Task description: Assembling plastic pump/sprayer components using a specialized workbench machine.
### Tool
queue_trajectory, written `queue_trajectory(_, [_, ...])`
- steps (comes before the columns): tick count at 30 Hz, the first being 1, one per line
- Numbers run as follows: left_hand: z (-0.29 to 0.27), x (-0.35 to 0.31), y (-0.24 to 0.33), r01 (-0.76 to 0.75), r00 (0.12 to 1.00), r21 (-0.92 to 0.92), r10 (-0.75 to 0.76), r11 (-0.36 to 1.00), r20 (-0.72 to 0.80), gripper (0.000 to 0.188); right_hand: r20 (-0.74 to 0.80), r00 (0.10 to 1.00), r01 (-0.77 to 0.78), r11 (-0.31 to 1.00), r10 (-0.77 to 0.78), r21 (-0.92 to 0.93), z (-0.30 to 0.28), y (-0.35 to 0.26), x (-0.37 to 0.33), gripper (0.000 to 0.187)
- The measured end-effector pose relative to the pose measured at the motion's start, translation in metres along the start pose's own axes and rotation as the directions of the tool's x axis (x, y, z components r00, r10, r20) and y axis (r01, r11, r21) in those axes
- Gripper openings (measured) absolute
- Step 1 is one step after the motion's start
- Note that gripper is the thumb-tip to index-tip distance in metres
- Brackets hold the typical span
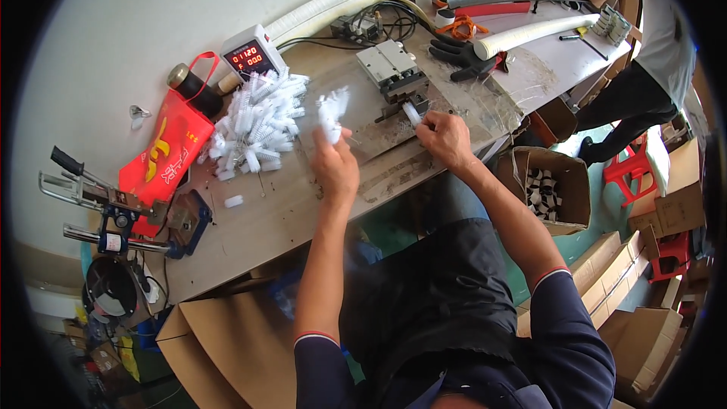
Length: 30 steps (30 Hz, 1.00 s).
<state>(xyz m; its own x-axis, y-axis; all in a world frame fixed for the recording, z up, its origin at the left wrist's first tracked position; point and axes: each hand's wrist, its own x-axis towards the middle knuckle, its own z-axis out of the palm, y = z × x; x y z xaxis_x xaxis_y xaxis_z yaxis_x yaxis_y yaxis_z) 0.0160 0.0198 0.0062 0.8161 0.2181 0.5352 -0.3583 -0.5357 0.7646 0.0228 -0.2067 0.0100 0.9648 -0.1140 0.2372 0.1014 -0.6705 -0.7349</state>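
My left hand (335, 163) is closed around a bunch of small white bristle brushes (332, 108), held upright above the table and slightly blurred. My right hand (447, 138) pinches one white brush (412, 113) at the front of a small metal bench machine (391, 68). My fingers partly cover that brush, and how it meets the machine's jaws cannot be made out. Left of my left hand lies a heap of similar white brushes (257, 125). A single brush (233, 201) sits apart from it, nearer the table's front edge.
A counter box with red digits (248, 55) stands behind the heap, beside a red bag (163, 155). A lever clamp device (113, 216) is at the left end. Black gloves (462, 57) and long white tubes (530, 36) lie right. Another person (644, 53) stands beyond an open carton (568, 182).
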Motion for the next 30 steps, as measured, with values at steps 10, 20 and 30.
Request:
queue_trajectory(10, [0.011,-0.002,-0.020,-0.076,0.997,0.045,0.077,0.996,-0.027,0.012,-0.046,0.995,-0.092,0.994,0.089,-0.062,0.008,-0.006,0.012,0.022])
queue_trajectory(20, [0.010,0.000,-0.025,-0.073,0.992,0.167,0.089,0.983,-0.091,0.011,-0.074,0.992,-0.110,0.991,0.104,-0.082,0.014,-0.008,0.014,0.023])
queue_trajectory(30, [0.005,-0.002,-0.020,-0.010,0.995,0.206,0.030,0.978,-0.092,0.015,-0.061,0.990,-0.132,0.986,0.127,-0.105,0.013,-0.011,0.017,0.023])
